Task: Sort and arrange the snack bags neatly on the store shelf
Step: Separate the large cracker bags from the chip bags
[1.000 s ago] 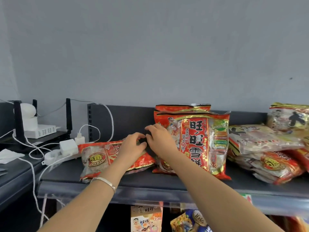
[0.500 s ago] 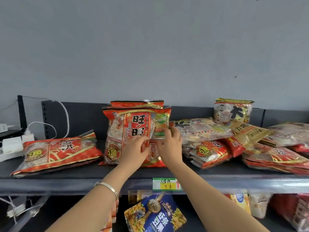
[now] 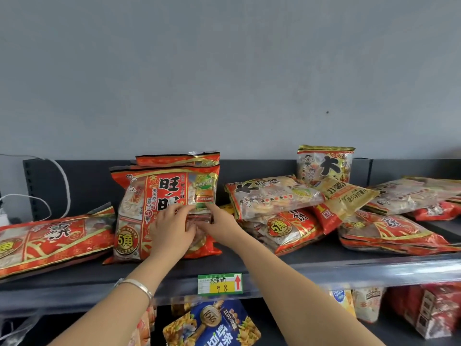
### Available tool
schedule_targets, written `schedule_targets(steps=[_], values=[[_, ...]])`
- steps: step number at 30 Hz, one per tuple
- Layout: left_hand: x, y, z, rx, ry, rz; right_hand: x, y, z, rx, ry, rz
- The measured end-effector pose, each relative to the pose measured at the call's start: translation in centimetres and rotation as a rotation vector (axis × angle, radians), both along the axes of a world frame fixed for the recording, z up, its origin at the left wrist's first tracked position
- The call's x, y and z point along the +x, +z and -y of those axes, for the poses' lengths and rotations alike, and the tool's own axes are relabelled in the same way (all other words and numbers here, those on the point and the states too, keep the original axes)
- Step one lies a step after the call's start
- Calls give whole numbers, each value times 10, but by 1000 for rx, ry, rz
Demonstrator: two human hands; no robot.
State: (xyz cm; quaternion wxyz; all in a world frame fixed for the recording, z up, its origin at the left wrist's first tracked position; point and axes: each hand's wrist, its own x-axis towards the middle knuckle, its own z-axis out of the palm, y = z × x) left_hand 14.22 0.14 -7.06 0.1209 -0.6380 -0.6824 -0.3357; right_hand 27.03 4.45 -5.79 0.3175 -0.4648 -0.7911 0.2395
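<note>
Two upright red snack bags [image 3: 159,196] stand one behind the other at the middle of the dark shelf [image 3: 324,258]. My left hand [image 3: 171,229] lies on the front bag's lower face, fingers curled on a crease in the film. Just to its right, my right hand [image 3: 220,222] touches the same crease with fairly straight fingers. A flat red bag [image 3: 50,240] lies on the shelf to the left. At the right is a loose pile of red bags [image 3: 287,228], pale bags [image 3: 272,196] and a gold bag [image 3: 346,196]. One pale bag [image 3: 324,163] stands upright at the back.
The shelf's front rail carries a green and yellow price tag [image 3: 219,283]. White cables [image 3: 62,181] hang at the far left by the back panel. The shelf below holds a blue snack bag [image 3: 214,325] and red boxes [image 3: 429,313]. A grey wall rises behind.
Both hands moved from the gap beside the flat left bag onto the front of the upright red bag. The view has swung right, showing the pile.
</note>
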Motion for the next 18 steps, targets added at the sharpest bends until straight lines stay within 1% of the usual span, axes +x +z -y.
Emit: schedule_targets(steps=[2, 4, 7, 8, 11, 14, 18], values=[[14, 9, -10, 63, -124, 24, 19, 8, -5, 138, -82, -9], [32, 16, -20, 105, -252, 57, 39, 14, -9, 227, -171, -38], [67, 21, -33, 102, -416, 149, 72, 17, -12, 330, -290, -16], [78, 21, -37, 91, -448, 150, 85, 16, -15, 367, -327, 11], [111, 21, -50, 48, -527, 61, 126, 19, -21, 466, -459, 85], [142, 24, -61, 37, -560, -31, 166, 26, -28, 502, -592, 189], [179, 27, -80, 21, -575, -56, 218, 43, -37, 523, -781, 382]])
